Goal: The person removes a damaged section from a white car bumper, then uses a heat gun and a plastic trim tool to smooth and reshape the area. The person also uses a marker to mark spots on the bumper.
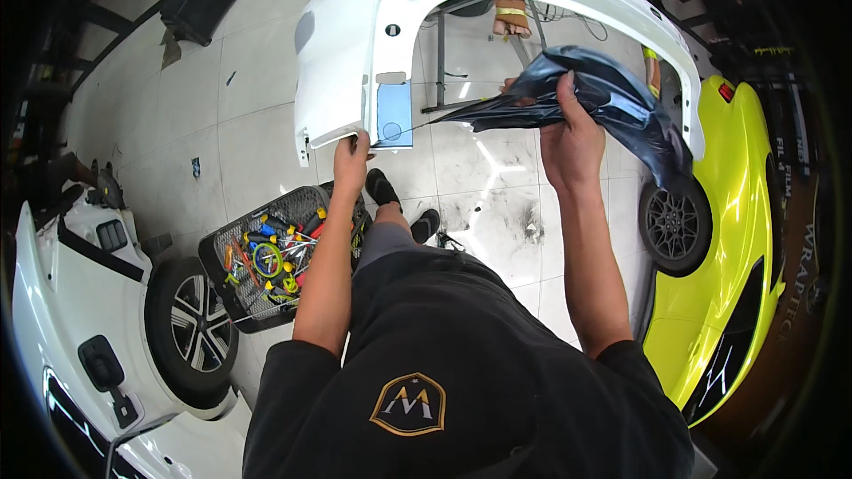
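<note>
A large white car bumper [324, 80] arches across the top of the view. My left hand [351, 160] is closed at its lower left corner, fingers curled at the edge; whether film is also pinched there is hidden. Beside that hand, a blue rectangular patch [395, 106] lies on the bumper's end. My right hand [574, 142] grips a crumpled, glossy dark film [612, 102], thumb on top, in front of the bumper's opening. From there the film narrows into a thin, taut tail running left toward the patch and my left hand.
A black mesh tray [222, 248] of hand tools stands below left. White car parts with a wheel [191, 319] are on the left, a yellow-green car [719, 257] on the right. Metal stand legs [440, 62] rise behind the bumper. A black bin [200, 4] stands far left.
</note>
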